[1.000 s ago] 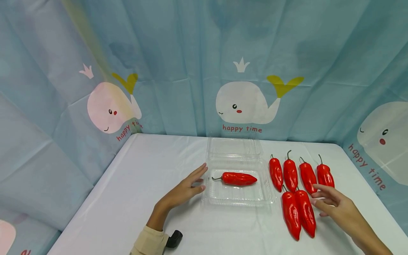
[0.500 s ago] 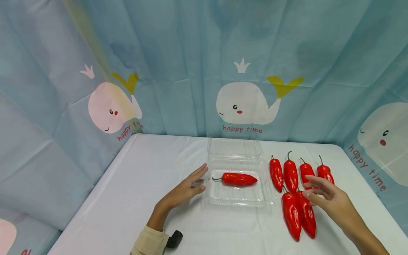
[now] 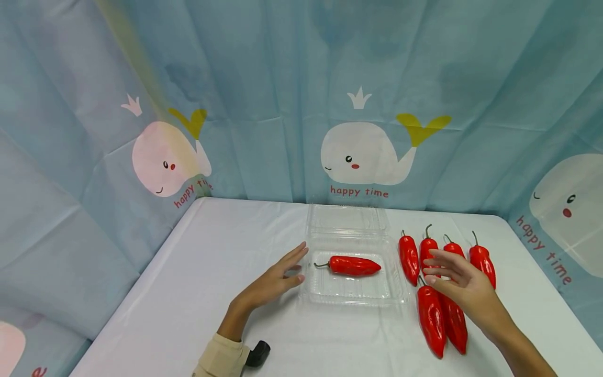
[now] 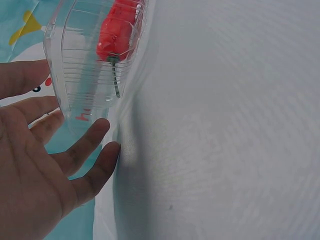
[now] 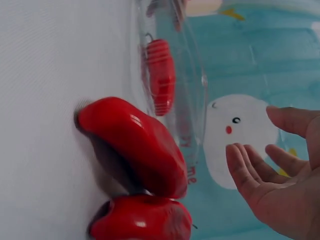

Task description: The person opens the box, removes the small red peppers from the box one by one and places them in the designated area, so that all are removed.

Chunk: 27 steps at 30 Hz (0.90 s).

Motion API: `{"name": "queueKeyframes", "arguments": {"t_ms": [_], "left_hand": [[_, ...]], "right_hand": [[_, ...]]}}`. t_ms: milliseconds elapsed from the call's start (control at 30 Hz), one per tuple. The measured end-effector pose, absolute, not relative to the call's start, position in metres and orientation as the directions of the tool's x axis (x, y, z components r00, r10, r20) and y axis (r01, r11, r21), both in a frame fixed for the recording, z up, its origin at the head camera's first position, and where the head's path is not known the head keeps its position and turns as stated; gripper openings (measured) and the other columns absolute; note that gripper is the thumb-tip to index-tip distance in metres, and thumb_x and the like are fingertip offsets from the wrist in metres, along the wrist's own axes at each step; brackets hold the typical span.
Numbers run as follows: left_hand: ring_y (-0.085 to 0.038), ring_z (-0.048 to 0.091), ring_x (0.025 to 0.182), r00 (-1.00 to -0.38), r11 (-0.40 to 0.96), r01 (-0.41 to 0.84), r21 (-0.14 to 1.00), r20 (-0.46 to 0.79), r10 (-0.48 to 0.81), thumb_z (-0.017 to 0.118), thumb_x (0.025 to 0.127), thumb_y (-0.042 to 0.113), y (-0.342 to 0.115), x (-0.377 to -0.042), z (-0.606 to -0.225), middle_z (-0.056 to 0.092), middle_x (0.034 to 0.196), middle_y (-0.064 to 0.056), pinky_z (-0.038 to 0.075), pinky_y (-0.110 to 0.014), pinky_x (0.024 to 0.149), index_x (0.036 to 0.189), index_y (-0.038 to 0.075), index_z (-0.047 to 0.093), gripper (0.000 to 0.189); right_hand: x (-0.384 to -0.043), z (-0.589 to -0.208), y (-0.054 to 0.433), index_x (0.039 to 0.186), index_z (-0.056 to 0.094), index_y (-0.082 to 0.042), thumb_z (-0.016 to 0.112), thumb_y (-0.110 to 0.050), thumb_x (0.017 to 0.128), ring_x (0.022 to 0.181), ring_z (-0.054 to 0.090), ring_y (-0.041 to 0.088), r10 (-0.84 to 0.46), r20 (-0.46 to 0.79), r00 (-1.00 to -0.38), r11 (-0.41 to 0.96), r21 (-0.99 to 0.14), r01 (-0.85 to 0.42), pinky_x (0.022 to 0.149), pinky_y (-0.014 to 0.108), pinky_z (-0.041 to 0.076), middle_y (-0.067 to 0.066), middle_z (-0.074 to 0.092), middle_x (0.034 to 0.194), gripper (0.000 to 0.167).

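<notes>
A clear plastic clamshell box (image 3: 348, 291) stands on the table with its lid (image 3: 348, 218) laid back. One glossy red chili pepper (image 3: 353, 266) with a green stem lies crosswise in its base. My left hand (image 3: 275, 280) is at the box's left side, fingers spread and fingertips right at the wall, as the left wrist view also shows. Over the group of red peppers right of the box hovers my right hand (image 3: 464, 288), fingers loosely bent. Nothing is between its fingers (image 5: 239, 167) in the right wrist view. It partly covers several peppers.
Loose peppers lie in two rows: a left back pepper (image 3: 409, 260), a right back pepper (image 3: 482, 262) and a front pepper (image 3: 431, 319) among them. A white cloth (image 3: 207, 262) covers the table. A blue whale-print curtain (image 3: 264, 152) hangs behind. A black device (image 3: 257, 353) sits at my left cuff.
My right hand has moved left and slightly up across the peppers, toward the box, with nothing in it. The left hand, the box and the peppers have stayed in place.
</notes>
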<state>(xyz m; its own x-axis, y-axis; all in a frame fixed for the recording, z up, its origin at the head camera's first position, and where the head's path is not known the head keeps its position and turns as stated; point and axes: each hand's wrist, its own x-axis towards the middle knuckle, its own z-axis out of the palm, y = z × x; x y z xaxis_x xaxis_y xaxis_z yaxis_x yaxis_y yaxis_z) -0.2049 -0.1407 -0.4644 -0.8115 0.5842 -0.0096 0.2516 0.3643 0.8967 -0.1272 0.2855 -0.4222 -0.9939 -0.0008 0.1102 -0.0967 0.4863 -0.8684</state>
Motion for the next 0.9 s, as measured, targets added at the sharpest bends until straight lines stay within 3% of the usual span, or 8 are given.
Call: {"name": "queueKeyframes", "arguments": {"t_ms": [100,167,600,900], "left_hand": [[-0.04,0.047,0.148,-0.809,0.364,0.255,0.896,-0.009,0.587,0.056,0.11,0.017,-0.141,-0.205,-0.464,0.009,0.18,-0.001,0.037,-0.062,0.121,0.171,0.019,0.024,0.069],[-0.039,0.047,0.148,-0.809,0.363,0.256,0.896,-0.008,0.588,0.056,0.11,0.017,-0.141,-0.205,-0.465,0.009,0.18,-0.002,0.038,-0.062,0.121,0.171,0.02,0.024,0.069],[-0.038,0.047,0.149,-0.81,0.363,0.25,0.898,-0.011,0.586,0.056,0.11,0.017,-0.141,-0.207,-0.465,0.009,0.18,0.0,0.038,-0.062,0.122,0.17,0.022,0.024,0.069],[-0.039,0.046,0.149,-0.81,0.356,0.245,0.902,-0.011,0.587,0.056,0.11,0.017,-0.141,-0.206,-0.465,0.009,0.18,-0.001,0.037,-0.062,0.122,0.17,0.021,0.024,0.068]], "right_hand": [[-0.131,-0.422,0.278,0.157,0.046,-0.006,0.076,-0.023,0.099,0.109,0.066,-0.006,-0.019,0.107,-0.994,0.47,-0.877,-0.103,0.08,0.03,0.065,0.017,0.063,0.139,0.067],[-0.133,-0.421,0.274,0.157,0.046,-0.007,0.075,-0.023,0.1,0.11,0.066,-0.004,-0.03,0.108,-0.994,0.461,-0.881,-0.11,0.082,0.03,0.065,0.02,0.062,0.139,0.066],[-0.144,-0.427,0.252,0.154,0.049,-0.011,0.074,-0.027,0.101,0.117,0.068,0.007,-0.103,0.104,-0.989,0.41,-0.902,-0.138,0.087,0.025,0.062,0.017,0.063,0.14,0.061],[-0.153,-0.43,0.235,0.155,0.05,-0.013,0.076,-0.028,0.098,0.125,0.066,0.033,-0.135,0.083,-0.987,0.402,-0.906,-0.131,0.088,0.032,0.064,0.016,0.064,0.14,0.064]]}}
